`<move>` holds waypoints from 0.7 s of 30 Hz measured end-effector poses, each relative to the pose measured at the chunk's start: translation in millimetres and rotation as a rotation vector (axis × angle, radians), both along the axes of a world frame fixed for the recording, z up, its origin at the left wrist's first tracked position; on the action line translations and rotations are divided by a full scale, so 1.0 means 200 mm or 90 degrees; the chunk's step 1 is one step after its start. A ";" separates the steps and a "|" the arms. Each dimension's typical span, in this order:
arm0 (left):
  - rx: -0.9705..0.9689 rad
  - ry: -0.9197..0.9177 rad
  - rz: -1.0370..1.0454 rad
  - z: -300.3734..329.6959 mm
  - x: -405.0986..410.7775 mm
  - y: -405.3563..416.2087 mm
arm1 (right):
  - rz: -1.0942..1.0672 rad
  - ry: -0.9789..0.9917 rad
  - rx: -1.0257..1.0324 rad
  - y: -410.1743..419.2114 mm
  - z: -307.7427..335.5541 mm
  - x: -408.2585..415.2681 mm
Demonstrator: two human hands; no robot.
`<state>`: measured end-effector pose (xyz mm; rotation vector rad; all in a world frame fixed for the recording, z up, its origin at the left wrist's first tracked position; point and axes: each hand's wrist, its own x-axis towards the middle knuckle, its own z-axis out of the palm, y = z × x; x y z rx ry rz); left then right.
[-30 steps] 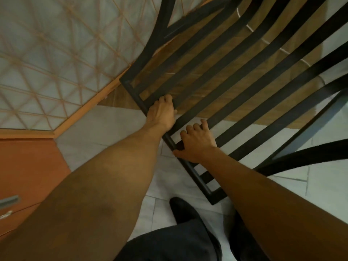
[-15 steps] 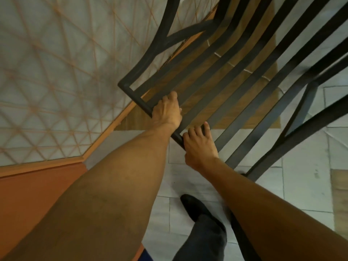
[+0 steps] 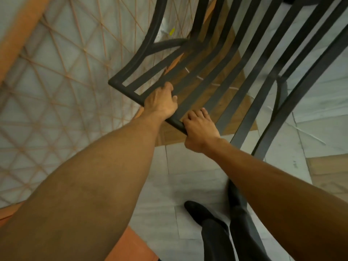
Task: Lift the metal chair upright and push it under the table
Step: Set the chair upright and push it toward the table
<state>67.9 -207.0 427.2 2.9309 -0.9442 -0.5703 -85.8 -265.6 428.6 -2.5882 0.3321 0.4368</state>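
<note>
Both hands are clenched on the top rail of the metal chair [image 3: 233,59]: the left hand [image 3: 161,103] near its left corner, the right hand [image 3: 200,131] just beside it to the right, fingers curled over the bar. Over the last second the rail has risen and swung toward the glass table [image 3: 56,76] at the left, so the lift looks nearly done. The push under remains.
</note>
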 end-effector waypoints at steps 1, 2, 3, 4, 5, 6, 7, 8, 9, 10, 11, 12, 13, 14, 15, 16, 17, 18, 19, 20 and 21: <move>-0.007 -0.001 -0.009 0.04 0.02 -0.02 | -0.011 -0.022 0.001 -0.03 0.02 0.01; -0.013 -0.005 -0.024 0.07 0.03 -0.04 | -0.021 -0.032 0.005 -0.05 0.04 0.02; -0.015 -0.009 -0.043 0.09 0.03 -0.05 | -0.029 -0.028 0.008 -0.08 0.07 0.01; -0.024 -0.015 -0.066 0.12 0.03 -0.06 | -0.030 -0.024 0.018 -0.10 0.10 0.01; -0.036 -0.032 -0.084 0.15 0.04 -0.07 | -0.036 -0.039 0.023 -0.14 0.11 0.02; -0.051 -0.038 -0.094 0.18 0.04 -0.08 | -0.037 -0.044 0.028 -0.17 0.13 0.03; -0.076 -0.040 -0.094 0.22 0.04 -0.10 | -0.038 -0.047 0.035 -0.20 0.16 0.04; -0.098 -0.039 -0.094 0.24 0.05 -0.12 | -0.046 -0.052 0.048 -0.23 0.18 0.04; -0.115 -0.041 -0.098 0.26 0.05 -0.15 | -0.053 -0.062 0.058 -0.27 0.20 0.05; -0.125 -0.048 -0.105 0.28 0.06 -0.17 | -0.054 -0.069 0.065 -0.31 0.22 0.06; -0.130 -0.059 -0.113 0.31 0.06 -0.21 | -0.055 -0.070 0.068 -0.34 0.25 0.08; -0.133 -0.066 -0.120 0.34 0.07 -0.24 | -0.054 -0.069 0.074 -0.39 0.28 0.09; -0.133 -0.070 -0.126 0.37 0.08 -0.28 | -0.055 -0.066 0.083 -0.44 0.30 0.11; -0.134 -0.073 -0.138 0.40 0.09 -0.31 | -0.056 -0.063 0.090 -0.48 0.33 0.12; -0.138 -0.078 -0.158 0.42 0.10 -0.36 | -0.058 -0.061 0.096 -0.54 0.36 0.13; -0.141 -0.085 -0.173 0.43 0.11 -0.38 | -0.055 -0.057 0.101 -0.57 0.37 0.14; -0.144 -0.099 -0.185 0.45 0.12 -0.41 | -0.054 -0.055 0.104 -0.61 0.39 0.16; -0.148 -0.112 -0.188 0.46 0.13 -0.45 | -0.054 -0.053 0.108 -0.65 0.41 0.17; -0.153 -0.123 -0.184 0.48 0.14 -0.48 | -0.055 -0.048 0.111 -0.69 0.43 0.18; -0.155 -0.129 -0.176 0.50 0.15 -0.52 | -0.056 -0.047 0.116 -0.73 0.45 0.19; -0.148 -0.131 -0.167 0.51 0.16 -0.56 | -0.061 -0.047 0.125 -0.77 0.47 0.20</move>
